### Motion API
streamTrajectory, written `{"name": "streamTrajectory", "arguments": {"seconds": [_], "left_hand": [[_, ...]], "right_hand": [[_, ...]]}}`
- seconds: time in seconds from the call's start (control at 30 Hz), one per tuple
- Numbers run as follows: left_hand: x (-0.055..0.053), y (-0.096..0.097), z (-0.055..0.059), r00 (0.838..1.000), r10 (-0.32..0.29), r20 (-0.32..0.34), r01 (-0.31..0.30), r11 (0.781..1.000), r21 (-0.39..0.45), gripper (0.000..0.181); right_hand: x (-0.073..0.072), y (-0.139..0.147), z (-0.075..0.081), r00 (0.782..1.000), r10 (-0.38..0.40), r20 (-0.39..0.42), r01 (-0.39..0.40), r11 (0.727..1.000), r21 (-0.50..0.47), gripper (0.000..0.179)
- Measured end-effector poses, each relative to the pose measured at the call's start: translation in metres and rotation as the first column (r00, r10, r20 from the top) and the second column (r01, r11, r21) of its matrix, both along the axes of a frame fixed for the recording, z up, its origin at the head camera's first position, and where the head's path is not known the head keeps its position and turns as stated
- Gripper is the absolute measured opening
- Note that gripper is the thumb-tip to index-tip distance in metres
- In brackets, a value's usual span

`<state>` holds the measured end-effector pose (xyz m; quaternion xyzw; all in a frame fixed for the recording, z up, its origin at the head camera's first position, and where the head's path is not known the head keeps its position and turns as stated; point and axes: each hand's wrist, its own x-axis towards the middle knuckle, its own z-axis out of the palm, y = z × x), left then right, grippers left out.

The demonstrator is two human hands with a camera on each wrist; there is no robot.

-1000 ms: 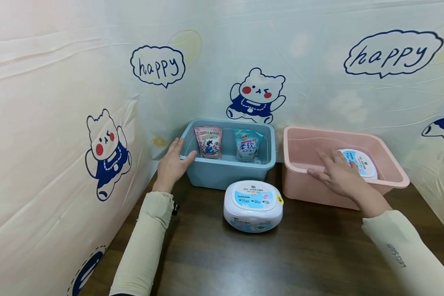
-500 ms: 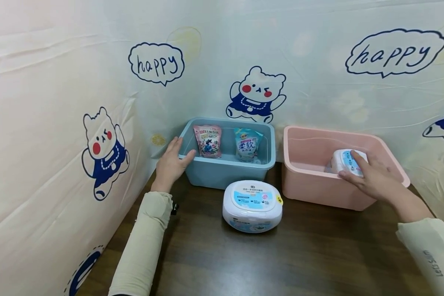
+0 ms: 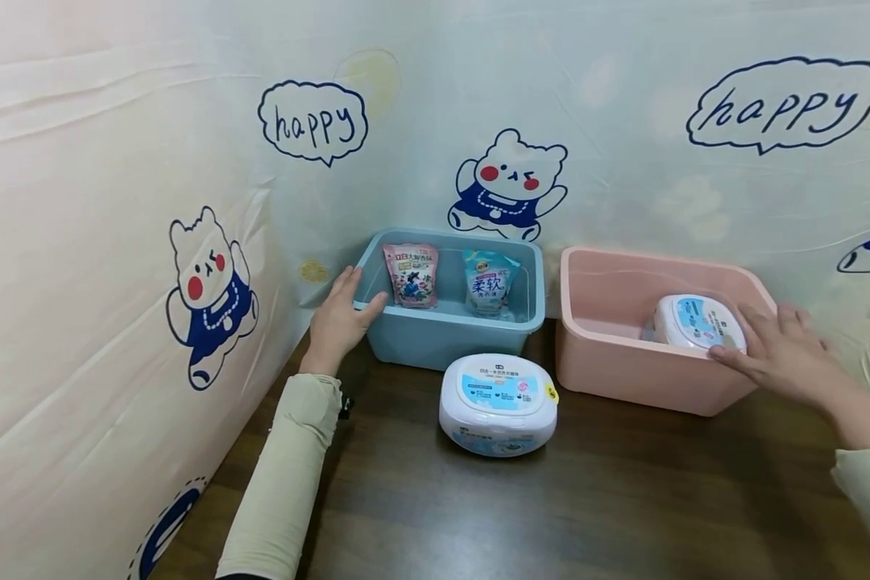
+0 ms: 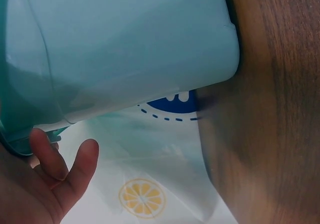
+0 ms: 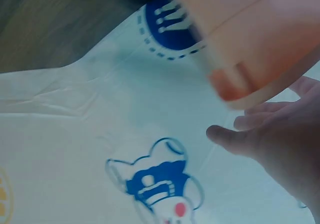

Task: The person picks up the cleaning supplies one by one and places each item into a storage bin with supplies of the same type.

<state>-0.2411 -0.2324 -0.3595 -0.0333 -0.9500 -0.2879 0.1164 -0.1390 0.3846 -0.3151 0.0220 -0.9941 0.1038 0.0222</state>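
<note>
My left hand [image 3: 339, 321] rests at the left end of the blue bin [image 3: 442, 342], its thumb along the front rim and its fingers straight at the side rim. In that bin stand a pink pouch [image 3: 412, 278] and a teal laundry detergent pouch [image 3: 489, 283]. Over the right end of the pink bin [image 3: 638, 374] lies my right hand [image 3: 797, 354], fingers extended at the rim and thumb toward the front. A white plastic tub [image 3: 699, 322] with a blue label sits inside the pink bin, just left of the right thumb.
A larger white tub [image 3: 499, 407] with a blue-labelled lid stands on the dark wood table [image 3: 435, 524], in front of the gap between the bins. Printed cloth [image 3: 623, 161] hangs behind the bins and down the left side.
My right hand has moved right, from over the pink bin's middle, across the white tub, to the bin's right rim. The left hand stays at the blue bin.
</note>
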Motion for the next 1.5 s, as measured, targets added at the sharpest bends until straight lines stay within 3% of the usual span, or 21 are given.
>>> {"name": "streamTrajectory", "arguments": {"seconds": [0.13, 0.27, 0.47, 0.77, 0.97, 1.07, 1.13, 1.23, 1.3, 1.37, 1.43, 1.5], "left_hand": [[0.002, 0.0, -0.003, 1.0, -0.009, -0.013, 0.009, 1.0, 0.0, 0.094], [0.004, 0.0, -0.004, 1.0, -0.01, -0.025, 0.01, 1.0, 0.002, 0.094], [0.004, 0.001, -0.002, 1.0, -0.009, -0.03, 0.009, 1.0, -0.006, 0.093], [0.001, 0.001, -0.004, 1.0, 0.002, -0.023, -0.003, 1.0, -0.002, 0.092], [0.01, 0.004, -0.017, 0.997, 0.083, -0.005, -0.081, 0.987, 0.14, 0.096], [0.023, 0.005, -0.025, 0.993, 0.104, 0.049, -0.114, 0.96, 0.256, 0.096], [0.031, 0.006, -0.031, 0.991, 0.074, 0.114, -0.105, 0.949, 0.297, 0.096], [0.045, 0.01, -0.039, 0.972, 0.004, 0.237, -0.064, 0.967, 0.245, 0.097], [0.054, 0.014, -0.043, 0.952, -0.076, 0.295, 0.021, 0.983, 0.185, 0.091], [0.064, 0.021, -0.046, 0.928, -0.172, 0.331, 0.123, 0.979, 0.164, 0.084], [0.073, 0.031, -0.048, 0.888, -0.306, 0.344, 0.238, 0.945, 0.226, 0.076], [0.082, 0.043, -0.05, 0.836, -0.436, 0.332, 0.333, 0.885, 0.324, 0.078]], "right_hand": [[0.006, 0.014, -0.009, 0.997, -0.068, 0.026, 0.069, 0.997, -0.038, 0.104], [0.01, 0.026, -0.013, 0.995, -0.086, 0.042, 0.088, 0.995, -0.056, 0.105], [0.014, 0.038, -0.019, 0.991, -0.065, 0.12, 0.083, 0.985, -0.154, 0.105], [0.018, 0.04, -0.024, 0.992, -0.055, 0.116, 0.079, 0.973, -0.218, 0.101], [0.008, 0.039, -0.022, 0.994, -0.058, 0.093, 0.075, 0.98, -0.186, 0.1], [0.005, 0.037, -0.022, 0.992, -0.064, 0.106, 0.083, 0.98, -0.181, 0.101], [0.005, 0.037, -0.022, 0.992, -0.065, 0.109, 0.084, 0.979, -0.184, 0.1], [0.006, 0.037, -0.024, 0.993, -0.064, 0.103, 0.084, 0.976, -0.199, 0.1], [0.007, 0.037, -0.024, 0.994, -0.062, 0.089, 0.079, 0.976, -0.203, 0.099], [0.007, 0.039, -0.024, 0.995, -0.058, 0.076, 0.072, 0.976, -0.204, 0.098], [0.006, 0.04, -0.023, 0.996, -0.057, 0.063, 0.069, 0.977, -0.203, 0.098], [0.003, 0.041, -0.022, 0.997, -0.054, 0.056, 0.064, 0.977, -0.202, 0.098]]}}
